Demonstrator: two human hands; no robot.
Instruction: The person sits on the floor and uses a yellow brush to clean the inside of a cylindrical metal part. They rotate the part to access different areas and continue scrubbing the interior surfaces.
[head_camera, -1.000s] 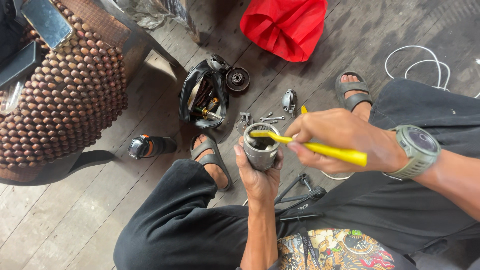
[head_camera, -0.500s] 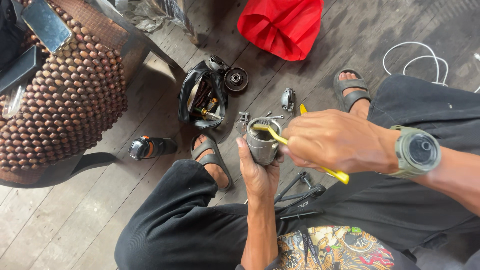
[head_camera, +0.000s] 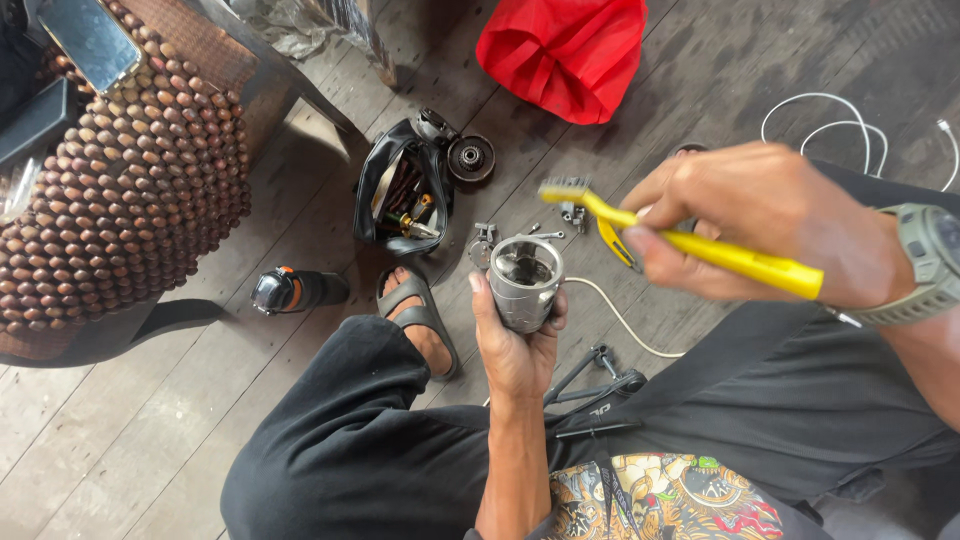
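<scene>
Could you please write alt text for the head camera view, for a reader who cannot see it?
A seated person's left hand holds an open grey metal cylinder upright, while the right hand lifts a yellow-handled brush just above it. On the wooden plank floor beyond lie an open black tool pouch, small metal parts and a red bag.

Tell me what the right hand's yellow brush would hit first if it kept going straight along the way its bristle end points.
Probably nothing in hand: the right hand aims the yellow brush up-left, passing above the metal cylinder. Beyond lie small metal parts on the plank floor, though depth is unclear.
</scene>
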